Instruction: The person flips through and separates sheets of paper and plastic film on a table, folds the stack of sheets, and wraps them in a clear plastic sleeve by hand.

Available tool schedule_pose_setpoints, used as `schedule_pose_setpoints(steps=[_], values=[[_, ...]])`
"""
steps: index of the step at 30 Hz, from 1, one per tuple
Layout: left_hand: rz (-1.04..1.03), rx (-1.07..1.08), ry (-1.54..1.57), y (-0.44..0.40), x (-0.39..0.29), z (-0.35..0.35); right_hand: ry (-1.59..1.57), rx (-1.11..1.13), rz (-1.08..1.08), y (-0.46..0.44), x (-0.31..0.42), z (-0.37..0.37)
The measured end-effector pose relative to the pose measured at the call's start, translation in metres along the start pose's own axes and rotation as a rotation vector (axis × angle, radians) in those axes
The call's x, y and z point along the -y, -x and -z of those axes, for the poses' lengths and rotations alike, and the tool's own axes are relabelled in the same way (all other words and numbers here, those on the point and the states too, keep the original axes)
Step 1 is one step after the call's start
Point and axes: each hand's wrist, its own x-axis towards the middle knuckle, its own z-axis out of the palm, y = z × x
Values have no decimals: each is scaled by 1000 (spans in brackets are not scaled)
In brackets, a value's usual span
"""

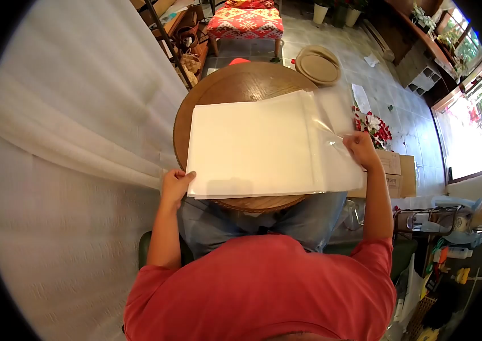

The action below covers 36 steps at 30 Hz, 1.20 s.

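A stack of large white paper sheets [252, 148] lies on a round wooden table [241, 79]. At its lower left corner my left hand [175, 184] grips the sheets, thumb on top and fingers underneath. Over on the right, my right hand [360, 149] is closed on the edge of a clear plastic sheet [337, 165], which stretches out from the right side of the paper. Creases and glints show in the plastic near that hand. Whether the plastic is a loose sheet or part of a sleeve, I cannot tell.
A white curtain [76, 142] hangs close along the left. Beyond the table stand a red patterned stool [245, 23] and a round tan cushion-like object [318, 65]. Red and white flowers [374, 128] and cardboard boxes [391, 176] sit at the right, with a cluttered rack [428, 219] nearer me.
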Motion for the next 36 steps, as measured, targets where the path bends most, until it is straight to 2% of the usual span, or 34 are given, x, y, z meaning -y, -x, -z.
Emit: schedule_pose_setpoints(steps=[3, 5, 7, 10, 13, 15, 17, 18, 19, 20, 21, 23, 24, 26, 27, 29, 31, 32, 34, 36], values=[[36, 58, 87, 19, 4, -3, -153, -10, -9, 4, -24, -8], [64, 113, 145, 25, 5, 3, -249, -16, -169, 8, -16, -13], [87, 168, 203, 33, 6, 9, -232, 1, -167, 7, -17, -14], [252, 324, 203, 43, 6, 22, -169, 43, -138, 6, -19, -8], [337, 342, 304, 39, -10, 13, -105, 78, -107, 1, -14, -8], [302, 379, 261, 18, -17, 1, -89, 89, -105, -8, -18, -7], [13, 387, 141, 0, -34, -12, 257, 27, 63, -27, -31, 0], [4, 388, 142, -5, -42, -13, 17, -13, 38, -18, -3, -1], [-132, 359, 116, -9, -52, -14, 16, -21, 41, -19, 9, -1], [-269, 333, 87, -14, -62, -15, -32, -108, 207, -23, 17, 0], [-274, 345, 81, -18, -71, -13, -78, -196, 366, -27, 21, 2], [-423, 196, 142, -24, -87, -8, -111, -179, 293, -30, 33, 17], [-426, 202, 142, -23, -94, -7, -238, -254, 359, -23, 65, 16], [-580, 70, 375, -20, -106, -3, -391, -318, 439, -13, 97, 16], [-584, 73, 372, -28, -101, -4, -395, -323, 439, -14, 100, 9], [-731, -70, 294, -46, -84, -6, -676, -302, 443, -18, 95, -7], [-738, -138, 342, -51, -70, -17, -682, -310, 387, -28, 68, -21], [-744, -42, 427, -74, -42, -18, -586, -392, 358, -28, 59, -28], [-777, -36, 351, -62, -40, -28, -395, -476, 316, -19, 58, -35], [-815, -25, 307, -52, -42, -37, -422, -486, 341, -8, 62, -41]])
